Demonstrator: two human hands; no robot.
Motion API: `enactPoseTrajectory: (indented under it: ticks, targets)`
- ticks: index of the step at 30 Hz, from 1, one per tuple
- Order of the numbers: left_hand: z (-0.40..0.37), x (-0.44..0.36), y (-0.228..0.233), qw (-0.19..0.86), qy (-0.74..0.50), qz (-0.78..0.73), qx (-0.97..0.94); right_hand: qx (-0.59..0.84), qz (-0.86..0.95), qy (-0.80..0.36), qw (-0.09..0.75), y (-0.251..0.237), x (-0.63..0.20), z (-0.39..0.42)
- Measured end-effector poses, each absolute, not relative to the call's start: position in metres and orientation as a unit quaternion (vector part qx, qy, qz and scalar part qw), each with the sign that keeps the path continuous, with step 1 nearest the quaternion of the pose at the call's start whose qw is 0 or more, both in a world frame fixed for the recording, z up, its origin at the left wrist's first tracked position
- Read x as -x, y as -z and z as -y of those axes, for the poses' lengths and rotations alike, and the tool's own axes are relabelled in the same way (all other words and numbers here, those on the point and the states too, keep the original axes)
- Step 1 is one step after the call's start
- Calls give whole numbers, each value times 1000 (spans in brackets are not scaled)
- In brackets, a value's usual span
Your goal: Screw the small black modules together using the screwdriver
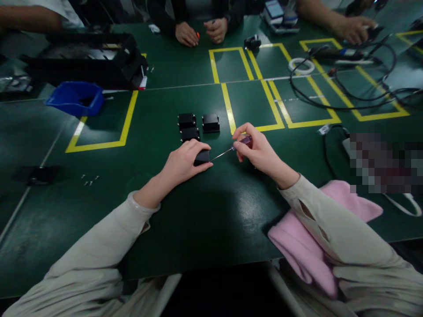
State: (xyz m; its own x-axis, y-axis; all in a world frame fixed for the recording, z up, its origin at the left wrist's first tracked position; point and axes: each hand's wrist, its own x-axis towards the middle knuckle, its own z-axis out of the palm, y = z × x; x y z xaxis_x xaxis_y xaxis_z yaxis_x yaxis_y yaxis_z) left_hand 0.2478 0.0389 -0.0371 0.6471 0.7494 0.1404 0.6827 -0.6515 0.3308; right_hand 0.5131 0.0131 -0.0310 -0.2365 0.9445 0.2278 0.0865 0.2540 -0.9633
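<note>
My left hand presses a small black box down on the green table, fingers wrapped over its top. My right hand grips a screwdriver with a dark red handle; its thin metal shaft points left and its tip meets the right side of that box. Three more black boxes sit in a cluster just beyond my left hand.
A blue bin and a black case stand at the far left. Several tiny screws lie at the left. Yellow tape frames, black cables and a tape roll lie at the right. Other people's hands rest across the table. Pink cloth lies under my right arm.
</note>
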Motion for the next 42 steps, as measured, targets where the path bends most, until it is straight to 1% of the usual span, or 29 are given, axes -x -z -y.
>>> enactPoseTrajectory:
  ticks: [6, 17, 22, 28, 33, 42]
  targets:
    - [-38, -248, 36, 123, -133, -397, -900, 412, 641, -464, 452, 31, -513, -13]
    - [-39, -247, 37, 128, -137, -398, -898, 417, 639, -465, 448, 29, -513, -12]
    - [-38, -247, 37, 125, -135, -395, -900, 409, 640, -456, 464, 31, -513, -13]
    - [-39, -248, 37, 125, -134, -399, -899, 411, 645, -468, 443, 29, -513, -13]
    - [-38, -248, 37, 124, -137, -396, -899, 400, 644, -463, 460, 30, -514, -13]
    - [-39, -248, 37, 123, -135, -397, -899, 403, 644, -472, 447, 29, -514, -12]
